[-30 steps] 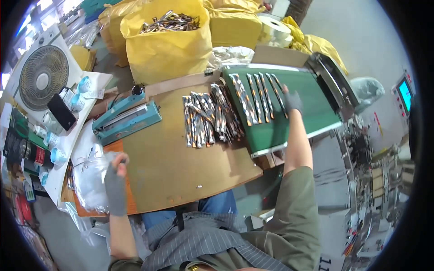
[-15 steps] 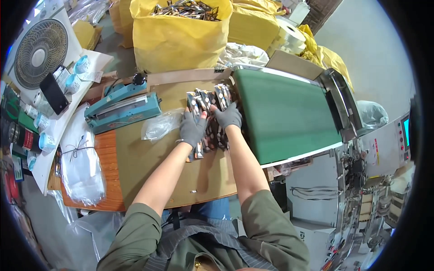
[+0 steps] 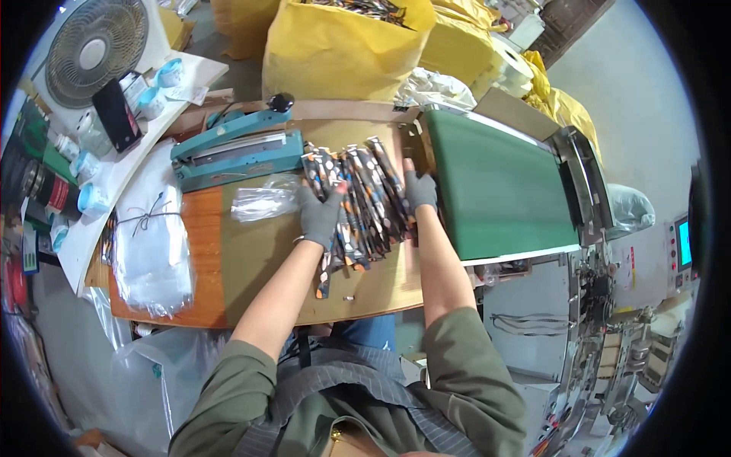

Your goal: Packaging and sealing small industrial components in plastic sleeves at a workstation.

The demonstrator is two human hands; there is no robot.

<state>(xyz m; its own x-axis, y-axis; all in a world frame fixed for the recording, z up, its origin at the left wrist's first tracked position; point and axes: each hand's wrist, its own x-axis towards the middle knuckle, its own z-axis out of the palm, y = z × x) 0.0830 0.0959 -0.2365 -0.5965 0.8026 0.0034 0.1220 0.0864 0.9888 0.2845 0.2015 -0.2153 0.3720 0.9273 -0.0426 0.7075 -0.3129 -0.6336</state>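
A pile of slim dark stick packets (image 3: pixel 364 202) with orange, white and blue spots lies side by side on the brown board (image 3: pixel 263 263). My left hand (image 3: pixel 320 217), in a grey fingerless glove, rests against the pile's left side, thumb stretched over the packets and apart from the fingers. At the right edge of the pile is my right hand (image 3: pixel 421 190), gloved the same way, its fingers extended and partly hidden. Neither hand closes around a packet. Left of the pile, clear plastic bags (image 3: pixel 265 199) lie on the board.
A teal hand sealer (image 3: pixel 240 161) stands behind the bags. On the right is a green conveyor belt (image 3: pixel 499 186). Tied plastic bags (image 3: pixel 152 255) lie at the left, beside a white shelf (image 3: pixel 126 186) with a phone and cups. Beyond the table stands a yellow sack (image 3: pixel 343 57) of packets.
My hands have moved apart, from on top of the packets to their two sides. The packets are now more exposed and fanned out. The whole view has shifted a little.
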